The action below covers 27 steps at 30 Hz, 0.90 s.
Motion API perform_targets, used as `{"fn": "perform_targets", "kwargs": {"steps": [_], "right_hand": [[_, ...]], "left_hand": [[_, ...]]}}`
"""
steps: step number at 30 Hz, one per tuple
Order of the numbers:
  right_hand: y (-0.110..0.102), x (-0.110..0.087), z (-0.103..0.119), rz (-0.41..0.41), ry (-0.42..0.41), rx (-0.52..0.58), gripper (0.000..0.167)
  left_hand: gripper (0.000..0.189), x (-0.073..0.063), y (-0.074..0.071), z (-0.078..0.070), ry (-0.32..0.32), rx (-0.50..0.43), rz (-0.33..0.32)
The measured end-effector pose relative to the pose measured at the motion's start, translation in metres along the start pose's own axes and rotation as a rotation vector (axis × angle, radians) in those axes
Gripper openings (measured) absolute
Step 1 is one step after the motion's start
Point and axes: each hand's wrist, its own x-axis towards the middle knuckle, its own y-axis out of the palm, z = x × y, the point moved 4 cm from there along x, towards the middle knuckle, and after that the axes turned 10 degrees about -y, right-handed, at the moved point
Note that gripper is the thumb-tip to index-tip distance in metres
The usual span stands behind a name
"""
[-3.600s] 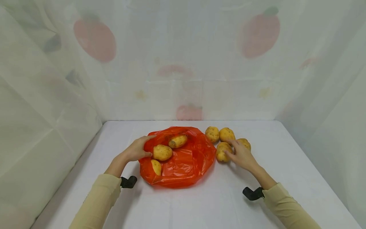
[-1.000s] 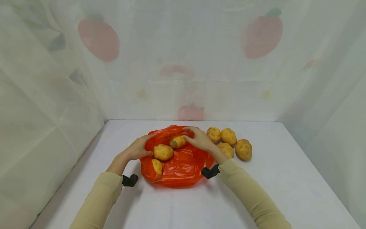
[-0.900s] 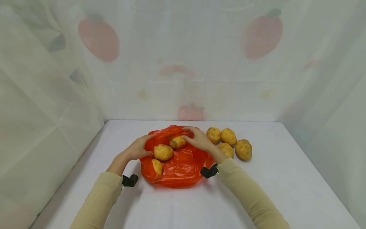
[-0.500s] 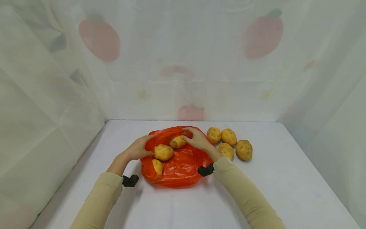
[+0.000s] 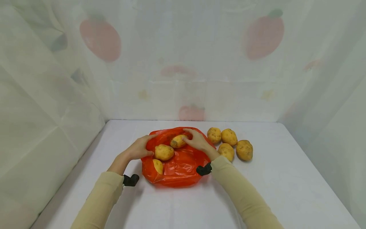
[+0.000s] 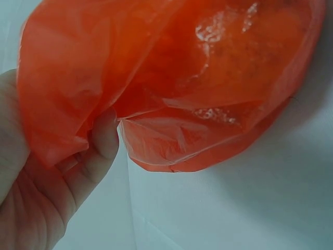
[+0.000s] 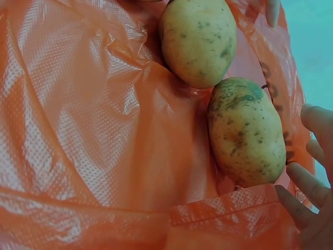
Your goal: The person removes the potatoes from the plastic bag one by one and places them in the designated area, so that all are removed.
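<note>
A red plastic bag (image 5: 183,162) lies spread on the table with its mouth facing up. Three potatoes show inside: one at the back (image 5: 178,141), another left of the middle (image 5: 164,152) and a third, partly hidden, at the left front (image 5: 158,166). My left hand (image 5: 140,148) holds the bag's left rim, and the left wrist view shows the thin plastic (image 6: 57,88) pinched between thumb and fingers. Over the bag's back right rim is my right hand (image 5: 197,140), its spread fingers (image 7: 312,185) beside the back potato (image 7: 247,133); whether they touch it I cannot tell.
Several loose potatoes sit in a group on the white table (image 5: 286,178) right of the bag, among them a large one (image 5: 244,150) at the far right. White fabric curtains (image 5: 228,95) stand behind the table and at both sides.
My right hand has moved left, from the loose potatoes to the bag's back right rim, and since then has barely shifted. The left hand keeps its hold. The potatoes lie much as before.
</note>
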Motion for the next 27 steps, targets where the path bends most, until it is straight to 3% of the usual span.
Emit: {"fn": "perform_targets", "kwargs": {"steps": [10,27], "right_hand": [[0.008,0.002,-0.001,0.049,0.009,0.002,0.054],[0.007,-0.001,-0.004,0.029,-0.006,0.009,0.046]], "left_hand": [[0.074,0.001,0.000,-0.003,-0.005,0.004,0.005],[0.074,-0.002,0.000,-0.004,0.001,0.006,-0.001]]}}
